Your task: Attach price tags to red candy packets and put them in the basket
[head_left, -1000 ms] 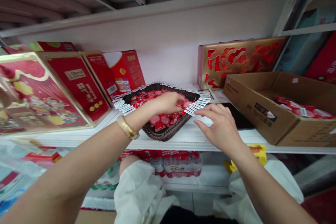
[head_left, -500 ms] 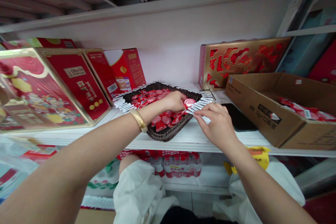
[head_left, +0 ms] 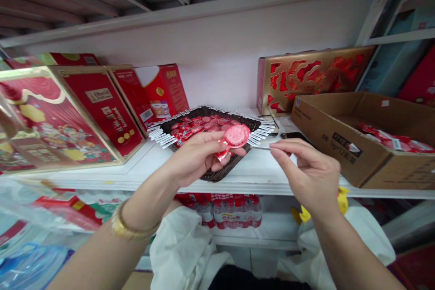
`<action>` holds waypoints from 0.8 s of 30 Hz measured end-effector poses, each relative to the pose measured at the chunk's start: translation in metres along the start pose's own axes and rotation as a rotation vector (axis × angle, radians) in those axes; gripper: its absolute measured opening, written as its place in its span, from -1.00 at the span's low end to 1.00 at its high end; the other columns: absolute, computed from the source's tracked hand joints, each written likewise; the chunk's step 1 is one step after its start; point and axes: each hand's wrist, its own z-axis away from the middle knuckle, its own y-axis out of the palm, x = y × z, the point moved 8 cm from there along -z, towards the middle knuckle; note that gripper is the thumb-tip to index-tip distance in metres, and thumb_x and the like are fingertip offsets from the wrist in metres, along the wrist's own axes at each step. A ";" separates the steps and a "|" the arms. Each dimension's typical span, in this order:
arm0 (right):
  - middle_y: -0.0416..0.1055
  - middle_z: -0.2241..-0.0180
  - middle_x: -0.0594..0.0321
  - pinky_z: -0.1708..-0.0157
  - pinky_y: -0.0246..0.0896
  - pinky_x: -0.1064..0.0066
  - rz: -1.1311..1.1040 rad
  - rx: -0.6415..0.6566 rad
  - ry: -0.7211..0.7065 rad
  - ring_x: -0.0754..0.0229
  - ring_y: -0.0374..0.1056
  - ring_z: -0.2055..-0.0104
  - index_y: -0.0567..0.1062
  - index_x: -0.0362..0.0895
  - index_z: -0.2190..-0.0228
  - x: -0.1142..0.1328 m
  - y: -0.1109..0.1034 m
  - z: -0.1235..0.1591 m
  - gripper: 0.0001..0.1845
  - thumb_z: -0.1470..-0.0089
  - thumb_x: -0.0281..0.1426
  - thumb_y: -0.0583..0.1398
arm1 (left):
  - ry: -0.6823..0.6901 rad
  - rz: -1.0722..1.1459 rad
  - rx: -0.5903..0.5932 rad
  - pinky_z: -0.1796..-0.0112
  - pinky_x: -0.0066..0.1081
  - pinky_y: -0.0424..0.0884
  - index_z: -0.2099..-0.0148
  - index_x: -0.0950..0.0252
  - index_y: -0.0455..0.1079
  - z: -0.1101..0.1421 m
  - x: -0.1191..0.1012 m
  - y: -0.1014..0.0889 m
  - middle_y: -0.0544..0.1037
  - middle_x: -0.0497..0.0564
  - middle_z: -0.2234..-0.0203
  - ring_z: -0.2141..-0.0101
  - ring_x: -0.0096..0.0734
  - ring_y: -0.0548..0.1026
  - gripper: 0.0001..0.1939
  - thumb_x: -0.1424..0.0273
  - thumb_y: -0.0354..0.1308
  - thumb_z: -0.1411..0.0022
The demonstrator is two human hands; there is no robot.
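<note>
Red packet (head_left: 235, 136) in left hand (head_left: 193, 158), right hand (head_left: 307, 174) near

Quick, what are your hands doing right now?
Left hand: closed, holding a round red packet.
Right hand: closed, pinching a thin white stick.

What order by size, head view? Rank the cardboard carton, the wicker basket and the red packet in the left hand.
Largest first: cardboard carton, wicker basket, red packet. The packet is nearest the camera, so it looks bigger.
</note>
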 end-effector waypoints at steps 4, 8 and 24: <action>0.57 0.36 0.27 0.33 0.38 0.41 -0.002 -0.186 0.009 0.22 0.48 0.31 0.63 -0.04 0.38 0.007 -0.036 0.017 -0.89 -0.05 -0.49 0.33 | -0.077 0.227 0.081 0.55 -0.52 0.44 -0.01 0.35 0.43 0.029 0.033 0.038 0.62 0.15 0.25 0.55 -0.47 0.54 -0.67 0.40 0.21 -0.18; 0.56 0.39 0.30 0.44 0.37 0.45 0.021 -0.185 0.006 0.27 0.45 0.40 0.64 -0.01 0.35 0.006 -0.047 0.029 -0.84 -0.03 -0.53 0.34 | -0.108 0.360 0.089 0.49 -0.53 0.48 -0.09 0.36 0.40 0.036 0.059 0.063 0.62 0.07 0.37 0.54 -0.46 0.57 -0.60 0.43 0.21 -0.19; 0.60 0.34 0.24 0.30 0.42 0.39 -0.030 0.238 -0.123 0.20 0.50 0.30 0.65 0.01 0.26 0.007 -0.022 0.039 -0.69 -0.05 -0.61 0.27 | -0.088 0.475 0.024 0.40 -0.53 0.43 0.04 0.33 0.57 0.032 0.092 0.081 0.65 0.10 0.37 0.41 -0.36 0.62 -0.61 0.27 0.34 -0.09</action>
